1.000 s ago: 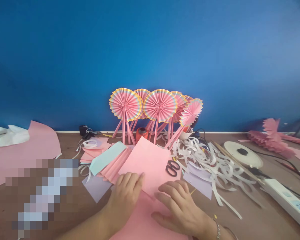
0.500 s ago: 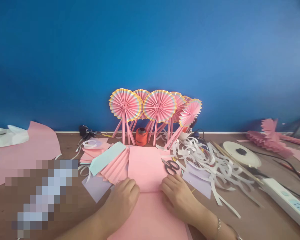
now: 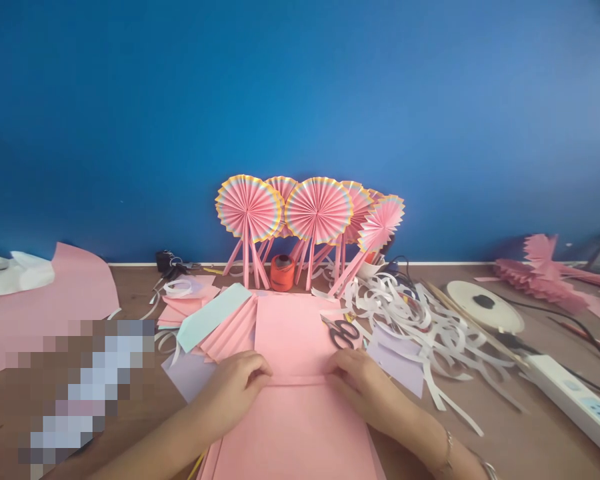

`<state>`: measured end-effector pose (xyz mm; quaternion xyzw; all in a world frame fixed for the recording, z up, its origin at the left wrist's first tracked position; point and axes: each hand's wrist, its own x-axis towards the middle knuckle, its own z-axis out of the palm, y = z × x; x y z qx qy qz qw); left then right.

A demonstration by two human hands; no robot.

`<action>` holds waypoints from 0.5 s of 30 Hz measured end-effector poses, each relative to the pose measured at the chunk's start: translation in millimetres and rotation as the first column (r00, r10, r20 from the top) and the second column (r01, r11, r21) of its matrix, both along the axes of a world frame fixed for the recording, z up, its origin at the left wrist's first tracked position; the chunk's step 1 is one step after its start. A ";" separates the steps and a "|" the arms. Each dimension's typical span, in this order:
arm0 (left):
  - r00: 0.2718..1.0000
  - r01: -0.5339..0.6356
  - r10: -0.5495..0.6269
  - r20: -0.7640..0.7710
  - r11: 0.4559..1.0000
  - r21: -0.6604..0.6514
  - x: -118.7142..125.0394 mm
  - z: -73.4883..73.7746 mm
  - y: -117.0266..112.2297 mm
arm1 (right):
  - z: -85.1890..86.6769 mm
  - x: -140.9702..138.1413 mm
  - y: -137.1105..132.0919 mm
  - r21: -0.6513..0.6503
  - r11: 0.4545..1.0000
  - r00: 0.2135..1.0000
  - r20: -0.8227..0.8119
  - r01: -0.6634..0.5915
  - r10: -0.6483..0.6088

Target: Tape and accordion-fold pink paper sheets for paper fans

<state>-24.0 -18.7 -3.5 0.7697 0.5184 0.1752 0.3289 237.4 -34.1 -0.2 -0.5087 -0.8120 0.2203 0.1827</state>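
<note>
A pink paper sheet (image 3: 293, 427) lies in front of me on the brown table, with a crosswise fold near its middle. My left hand (image 3: 235, 383) pinches the fold at its left end, fingers curled on the paper. My right hand (image 3: 363, 383) pinches the same fold at its right end. Beyond the fold, the far part of the sheet lies flat. Black-handled scissors (image 3: 343, 331) lie just past my right hand.
Several pink pleated paper fans on sticks (image 3: 317, 213) lean on the blue wall. An orange ribbon spool (image 3: 283, 271), white paper strips (image 3: 420, 313), a tape roll (image 3: 485, 305), a white power strip (image 3: 575, 400) and pleated pink paper (image 3: 230, 327) crowd the table.
The sheet was turned from a slanted position to square in front of me. Both hands slid apart to the ends of the fold and closed on it.
</note>
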 end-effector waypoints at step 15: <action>0.998 -0.047 0.049 -0.049 0.998 0.042 3.3 0.2 1.2 | 1.2 -8.5 4.5 -0.230 0.951 0.971 -0.074 0.205 -0.228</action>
